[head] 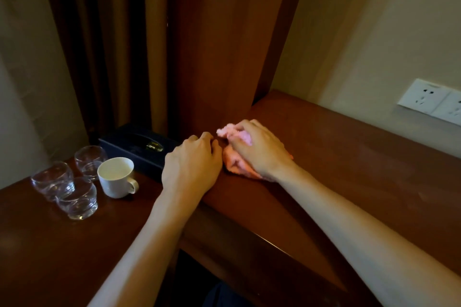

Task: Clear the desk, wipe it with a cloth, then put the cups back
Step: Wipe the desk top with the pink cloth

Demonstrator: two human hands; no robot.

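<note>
Beside three glasses (65, 187), one mug (116, 177); right hand (259, 149) grips one cloth (237, 142).

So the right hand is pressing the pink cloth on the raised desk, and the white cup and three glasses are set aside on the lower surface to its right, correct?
Not quite. The head view shows the white cup and three glasses on the lower surface to the left, not the right. The rest holds: the right hand presses the pink cloth on the raised desk.

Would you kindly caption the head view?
Right hand presses pink cloth on desk; left hand rests beside.
</note>
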